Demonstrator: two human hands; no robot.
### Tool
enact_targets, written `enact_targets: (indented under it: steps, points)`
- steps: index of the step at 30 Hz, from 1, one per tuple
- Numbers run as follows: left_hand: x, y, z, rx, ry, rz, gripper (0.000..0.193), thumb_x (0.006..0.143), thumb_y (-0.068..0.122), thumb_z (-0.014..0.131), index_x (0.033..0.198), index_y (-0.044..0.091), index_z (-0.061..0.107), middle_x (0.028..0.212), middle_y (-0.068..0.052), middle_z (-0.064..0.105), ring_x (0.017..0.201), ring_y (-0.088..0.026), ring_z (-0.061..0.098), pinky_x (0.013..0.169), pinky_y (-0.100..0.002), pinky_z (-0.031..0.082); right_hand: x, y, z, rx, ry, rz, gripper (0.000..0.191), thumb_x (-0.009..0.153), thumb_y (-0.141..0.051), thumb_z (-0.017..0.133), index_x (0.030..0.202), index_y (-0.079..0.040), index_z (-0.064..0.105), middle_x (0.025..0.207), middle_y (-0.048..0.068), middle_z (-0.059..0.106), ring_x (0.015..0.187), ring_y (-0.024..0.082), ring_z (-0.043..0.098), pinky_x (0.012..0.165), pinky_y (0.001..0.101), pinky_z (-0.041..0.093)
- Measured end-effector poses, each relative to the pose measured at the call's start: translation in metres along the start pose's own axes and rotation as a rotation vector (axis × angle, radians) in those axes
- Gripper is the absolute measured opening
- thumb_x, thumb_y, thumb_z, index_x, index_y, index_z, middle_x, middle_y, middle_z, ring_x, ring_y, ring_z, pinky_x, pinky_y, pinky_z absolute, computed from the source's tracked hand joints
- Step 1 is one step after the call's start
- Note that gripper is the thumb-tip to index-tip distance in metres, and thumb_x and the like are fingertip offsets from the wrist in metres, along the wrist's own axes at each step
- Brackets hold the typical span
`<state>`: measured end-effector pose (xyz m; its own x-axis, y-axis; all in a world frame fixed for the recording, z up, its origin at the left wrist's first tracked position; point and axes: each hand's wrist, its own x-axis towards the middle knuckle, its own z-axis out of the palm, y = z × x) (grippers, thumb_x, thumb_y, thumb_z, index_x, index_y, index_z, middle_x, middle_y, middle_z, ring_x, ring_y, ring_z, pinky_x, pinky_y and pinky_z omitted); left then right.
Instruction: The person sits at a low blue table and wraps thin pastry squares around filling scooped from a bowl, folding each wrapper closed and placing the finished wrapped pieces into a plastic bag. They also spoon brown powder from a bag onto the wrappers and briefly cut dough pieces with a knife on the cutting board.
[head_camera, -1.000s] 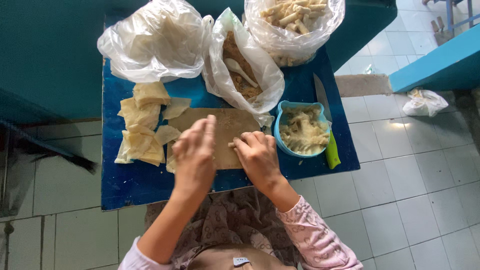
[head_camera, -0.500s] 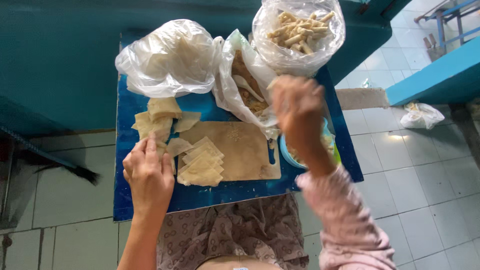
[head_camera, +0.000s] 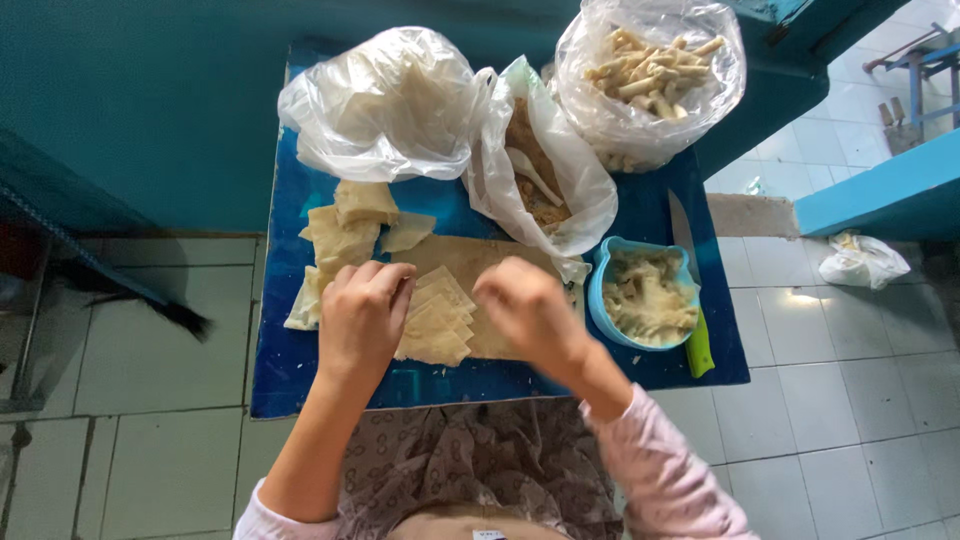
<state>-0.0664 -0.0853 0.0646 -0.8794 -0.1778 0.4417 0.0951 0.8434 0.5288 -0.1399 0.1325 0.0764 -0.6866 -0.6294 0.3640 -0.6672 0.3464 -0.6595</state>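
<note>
My left hand (head_camera: 362, 312) rests curled on the left edge of a fanned stack of pale dough wrappers (head_camera: 438, 322) lying on a wooden cutting board (head_camera: 480, 262). My right hand (head_camera: 528, 310) hovers loosely closed over the board just right of the stack; whether it holds anything is hidden. A blue bowl (head_camera: 598, 300) of pale filling stands to the right. Loose wrapper pieces (head_camera: 345, 232) lie at the left of the board.
All sits on a small blue table (head_camera: 300, 370). At the back stand three plastic bags: an empty-looking one (head_camera: 385, 105), one with brown filling and a white spoon (head_camera: 535, 165), one with rolled pieces (head_camera: 650, 75). A green-handled knife (head_camera: 692, 300) lies at the right edge.
My right hand came down from the bags at the back to the board. My left hand moved right onto the wrapper stack.
</note>
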Motion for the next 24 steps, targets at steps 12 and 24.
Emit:
enact_targets:
  steps: [12,24]
  points:
    - [-0.020,-0.007,0.014,-0.040,-0.152,-0.179,0.011,0.087,0.021,0.073,0.089,0.010,0.075,0.091,-0.007,0.072,0.088,-0.033,0.064,0.079,-0.043,0.051,-0.044,-0.017,0.035,-0.095,-0.151,-0.191,0.018,0.080,0.003,0.069,0.097,-0.002,0.064,0.104,0.012,0.062,0.098,0.033,0.061,0.085,0.0402,0.053]
    - [-0.020,-0.004,0.019,0.082,-0.178,-0.132,0.013,0.085,0.021,0.075,0.086,0.010,0.071,0.086,-0.007,0.070,0.085,-0.033,0.064,0.076,-0.045,0.051,-0.062,-0.002,-0.007,-0.422,-0.161,-0.209,0.016,0.075,0.001,0.065,0.092,0.001,0.063,0.100,0.014,0.063,0.094,0.030,0.064,0.083,0.0375,0.054]
